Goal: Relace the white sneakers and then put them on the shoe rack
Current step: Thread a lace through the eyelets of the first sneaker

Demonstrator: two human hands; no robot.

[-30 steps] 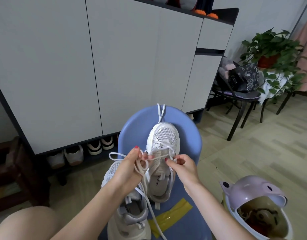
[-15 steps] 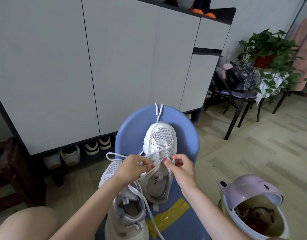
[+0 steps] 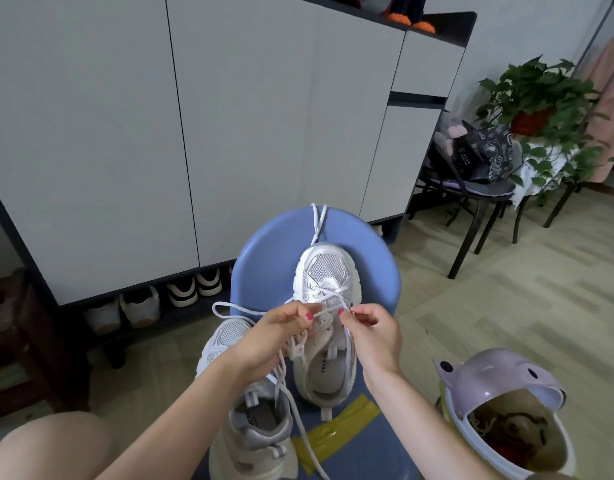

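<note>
1. Sneakers, white, pair: one (image 3: 328, 320) at frame centre, toe pointing up-frame, resting on blue stool seat (image 3: 264, 258); other (image 3: 250, 403) lower left of it, heel toward bottom edge, partly overhanging the seat.
2. Lace (image 3: 328, 295), white: crossed over centre sneaker's forward eyelets; loose loop trailing left, second strand running down toward bottom edge.
3. Left hand (image 3: 274, 337): fingers curled, pinching lace left of centre sneaker's tongue.
4. Right hand (image 3: 371, 332): fingers curled, pinching lace end at sneaker's right eyelet row.
5. Tape strip (image 3: 336, 434), yellow: on seat, bottom centre.
6. Cabinet (image 3: 125, 133), grey doors: upper left; several shoes (image 3: 139, 306) in open gap beneath.
7. Bin (image 3: 499, 410), lilac lid raised: lower right.
8. Plant (image 3: 541, 95): upper right, beside dark chair (image 3: 472, 188).
</note>
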